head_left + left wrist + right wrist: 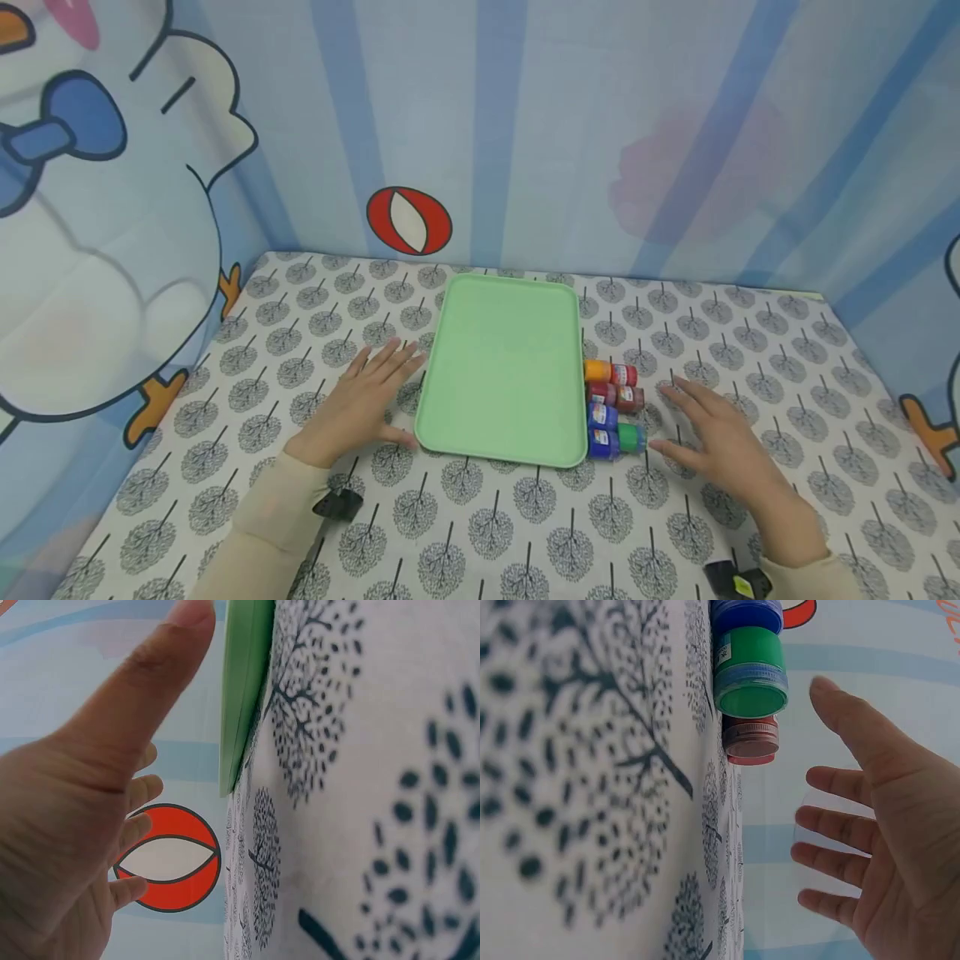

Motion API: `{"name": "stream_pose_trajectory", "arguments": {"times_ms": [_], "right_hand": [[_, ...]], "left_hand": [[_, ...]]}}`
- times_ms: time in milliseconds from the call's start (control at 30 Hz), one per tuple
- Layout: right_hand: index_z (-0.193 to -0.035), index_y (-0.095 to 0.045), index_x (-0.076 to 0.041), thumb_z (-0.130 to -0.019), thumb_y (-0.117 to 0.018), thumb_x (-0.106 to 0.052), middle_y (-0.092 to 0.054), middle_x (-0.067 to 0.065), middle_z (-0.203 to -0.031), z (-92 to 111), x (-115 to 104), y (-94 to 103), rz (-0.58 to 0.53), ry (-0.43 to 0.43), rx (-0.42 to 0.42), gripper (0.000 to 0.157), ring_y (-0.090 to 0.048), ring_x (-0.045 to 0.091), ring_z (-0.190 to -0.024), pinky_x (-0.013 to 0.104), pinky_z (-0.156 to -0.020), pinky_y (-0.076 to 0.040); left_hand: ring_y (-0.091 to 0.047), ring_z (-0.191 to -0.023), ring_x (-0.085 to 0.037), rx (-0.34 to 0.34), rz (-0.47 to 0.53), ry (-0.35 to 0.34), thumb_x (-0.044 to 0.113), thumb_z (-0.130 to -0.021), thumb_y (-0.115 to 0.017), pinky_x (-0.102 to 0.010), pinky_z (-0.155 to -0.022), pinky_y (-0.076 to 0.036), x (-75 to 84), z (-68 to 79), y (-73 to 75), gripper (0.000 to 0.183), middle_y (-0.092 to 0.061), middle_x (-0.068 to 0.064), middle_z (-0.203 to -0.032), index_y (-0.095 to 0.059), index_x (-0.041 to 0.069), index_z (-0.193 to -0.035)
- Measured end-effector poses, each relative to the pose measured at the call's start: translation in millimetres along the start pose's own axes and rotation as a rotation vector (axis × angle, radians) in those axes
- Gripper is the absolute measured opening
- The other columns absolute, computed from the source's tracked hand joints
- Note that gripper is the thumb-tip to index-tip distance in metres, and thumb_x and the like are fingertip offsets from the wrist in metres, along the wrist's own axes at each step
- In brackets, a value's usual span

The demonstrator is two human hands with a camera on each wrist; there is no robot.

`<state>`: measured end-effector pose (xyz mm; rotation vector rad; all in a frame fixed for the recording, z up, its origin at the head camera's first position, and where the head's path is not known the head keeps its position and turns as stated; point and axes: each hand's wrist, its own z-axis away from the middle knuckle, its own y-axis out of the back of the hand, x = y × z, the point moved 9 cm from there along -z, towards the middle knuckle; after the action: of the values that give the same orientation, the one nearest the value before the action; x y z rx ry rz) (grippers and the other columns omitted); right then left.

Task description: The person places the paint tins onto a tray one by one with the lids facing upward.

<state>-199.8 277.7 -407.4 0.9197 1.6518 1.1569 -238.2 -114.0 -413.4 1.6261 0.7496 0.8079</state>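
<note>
A light green rectangular tray (506, 367) lies on the cloth-covered table, its surface bare. Along its right side several small paint jars lie on their sides, among them an orange jar (597, 371), a red jar (624, 375), a blue jar (602, 444) and a green jar (632, 437). My left hand (367, 404) is just left of the tray, fingers spread, thumb near its lower left corner. To the right of the jars my right hand (716, 433) hovers with fingers apart, holding nothing. In the right wrist view its thumb is near the green jar (751, 671).
The table cloth (480, 517) is white with grey tree prints. A blue striped curtain (555, 133) with cartoon figures stands behind the table and at both sides. Dark straps with small devices sit at both wrists.
</note>
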Motion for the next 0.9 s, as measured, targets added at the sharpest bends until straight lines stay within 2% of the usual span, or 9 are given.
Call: {"name": "stream_pose_trajectory", "arguments": {"times_ms": [233,333,433,533,633,900], "right_hand": [[-0.123,-0.059,-0.002,-0.089,-0.068,-0.028,-0.060,0.024,-0.123,1.3,-5.1,9.6,-0.065,-0.070,0.042,0.044,-0.054,0.045,-0.114,0.065,-0.098,-0.041],[-0.114,-0.064,-0.002,-0.087,-0.070,-0.020,-0.066,0.020,-0.115,3.2,-10.6,14.4,-0.081,-0.060,0.093,0.033,-0.060,0.041,-0.106,0.061,-0.093,-0.046],[-0.106,-0.067,-0.003,-0.083,-0.073,-0.014,-0.069,0.015,-0.104,5.3,-20.2,18.4,-0.072,-0.010,0.157,0.026,-0.065,0.032,-0.092,0.052,-0.082,-0.054],[-0.102,-0.068,-0.005,-0.081,-0.074,-0.013,-0.069,0.009,-0.098,6.4,-30.1,18.5,-0.069,0.026,0.183,0.022,-0.064,0.022,-0.082,0.039,-0.069,-0.057],[-0.099,-0.068,-0.008,-0.080,-0.075,-0.013,-0.067,0.005,-0.097,6.0,-40.7,16.4,-0.067,0.070,0.190,0.021,-0.062,0.017,-0.080,0.031,-0.064,-0.056],[-0.097,-0.070,-0.013,-0.072,-0.081,-0.021,-0.068,0.002,-0.097,-0.9,-68.2,10.6,0.009,0.213,0.186,0.028,-0.064,0.018,-0.089,0.038,-0.075,-0.059]], "left_hand": [[-0.034,-0.143,-0.032,0.063,0.006,-0.052,0.064,-0.055,-0.076,-0.054,-0.119,-0.026,4.5,-2.1,3.6,0.115,-0.041,-0.009,-0.152,-0.035,0.010,-0.148],[-0.041,-0.137,-0.030,0.081,0.002,-0.078,0.064,-0.056,-0.076,-0.051,-0.116,-0.032,6.8,-3.8,4.3,0.109,-0.046,-0.009,-0.147,-0.042,0.011,-0.145],[-0.045,-0.133,-0.028,0.100,0.004,-0.099,0.062,-0.058,-0.077,-0.049,-0.112,-0.037,9.6,-5.4,5.7,0.099,-0.051,-0.008,-0.143,-0.050,0.013,-0.139],[-0.049,-0.129,-0.026,0.110,0.016,-0.107,0.060,-0.059,-0.078,-0.047,-0.110,-0.040,11.5,-6.5,6.6,0.089,-0.055,-0.005,-0.138,-0.057,0.015,-0.132],[-0.051,-0.126,-0.024,0.108,0.033,-0.102,0.058,-0.059,-0.079,-0.045,-0.106,-0.042,12.2,-7.2,5.8,0.082,-0.059,-0.002,-0.133,-0.061,0.015,-0.126],[-0.055,-0.120,-0.022,0.060,0.068,-0.071,0.054,-0.060,-0.080,-0.044,-0.104,-0.044,11.6,-5.2,0.8,0.070,-0.065,0.000,-0.126,-0.066,0.016,-0.117]]}}
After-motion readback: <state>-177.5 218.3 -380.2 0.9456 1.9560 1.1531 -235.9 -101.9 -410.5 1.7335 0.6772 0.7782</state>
